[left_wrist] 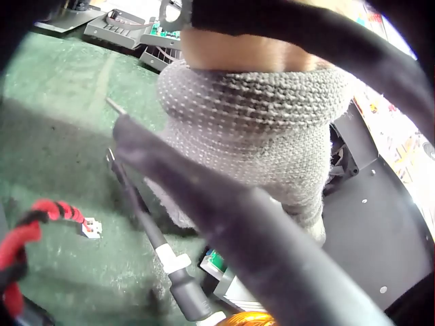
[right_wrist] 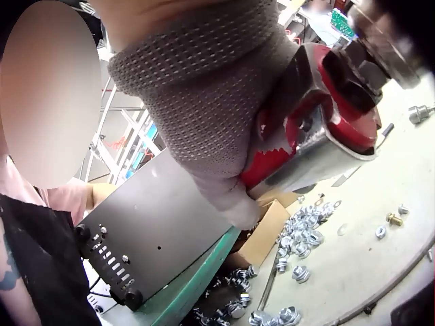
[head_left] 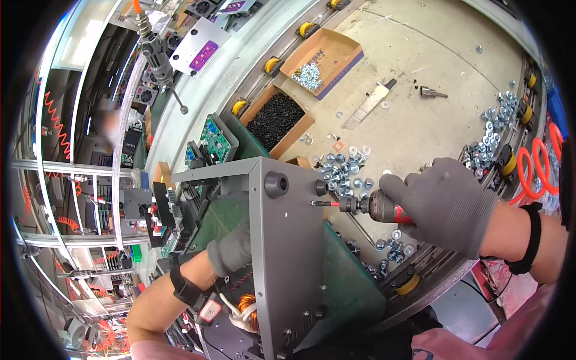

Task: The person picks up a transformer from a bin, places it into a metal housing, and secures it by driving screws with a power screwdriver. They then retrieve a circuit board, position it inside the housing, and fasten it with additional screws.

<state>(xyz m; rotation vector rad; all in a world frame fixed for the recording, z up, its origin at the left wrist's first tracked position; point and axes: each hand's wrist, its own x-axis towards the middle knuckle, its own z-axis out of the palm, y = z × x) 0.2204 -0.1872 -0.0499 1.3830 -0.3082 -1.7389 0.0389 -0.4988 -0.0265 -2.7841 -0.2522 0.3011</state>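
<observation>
A grey metal case (head_left: 291, 240) stands on a green board (head_left: 354, 288), its panel with black rubber feet facing right. The gloved right hand (head_left: 447, 204) grips a red and black power driver (head_left: 384, 208), whose bit points at the panel near the upper foot (head_left: 322, 187); contact cannot be told. In the right wrist view the driver (right_wrist: 312, 122) lies in the gloved hand (right_wrist: 211, 115). The gloved left hand (head_left: 233, 251) reaches inside the case, its fingers hidden behind the panel. In the left wrist view only the back of that glove (left_wrist: 251, 136) shows, with dark sleeved cables (left_wrist: 224, 210) in front.
Loose bolts (head_left: 345, 171) lie beside the case, more bolts (head_left: 492, 138) at the right rail. Cardboard boxes hold black screws (head_left: 276, 122) and silver nuts (head_left: 307, 76). A second driver (head_left: 157, 63) hangs at upper left. A red coiled hose (head_left: 540, 171) is at right.
</observation>
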